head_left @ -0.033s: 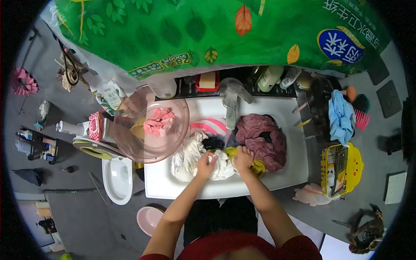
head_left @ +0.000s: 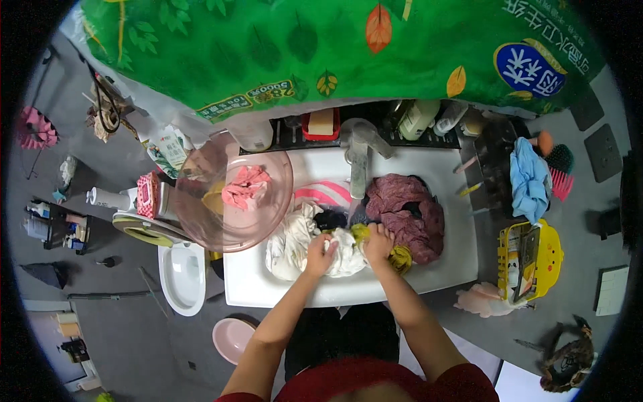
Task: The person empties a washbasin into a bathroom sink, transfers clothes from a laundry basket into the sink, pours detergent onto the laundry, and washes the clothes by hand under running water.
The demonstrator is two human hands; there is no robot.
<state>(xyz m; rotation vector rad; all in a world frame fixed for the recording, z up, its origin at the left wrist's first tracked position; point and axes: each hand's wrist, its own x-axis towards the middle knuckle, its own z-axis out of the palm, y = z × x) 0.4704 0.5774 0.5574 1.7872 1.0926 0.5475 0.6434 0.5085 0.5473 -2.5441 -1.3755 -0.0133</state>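
Note:
My left hand (head_left: 320, 256) is closed on a wet white garment (head_left: 345, 258) in the white sink (head_left: 462, 258). My right hand (head_left: 379, 245) grips the other end of its bunched part, close to a yellow-green cloth (head_left: 400, 260). More white fabric spreads left of my left hand. At the right lies a heap of mauve clothing (head_left: 406, 211), and a black cloth (head_left: 330, 220) sits just beyond my hands. A pink-striped cloth (head_left: 325, 193) lies behind that. The tap (head_left: 360, 167) reaches over the sink from the back.
A clear pinkish basin (head_left: 231, 239) holding a pink cloth (head_left: 246, 187) overhangs the sink's left side. A large green package (head_left: 234, 60) spans the back. A red soap dish (head_left: 321, 137) and bottles line the ledge. A yellow basket (head_left: 548, 261) and blue cloth (head_left: 528, 177) are at right.

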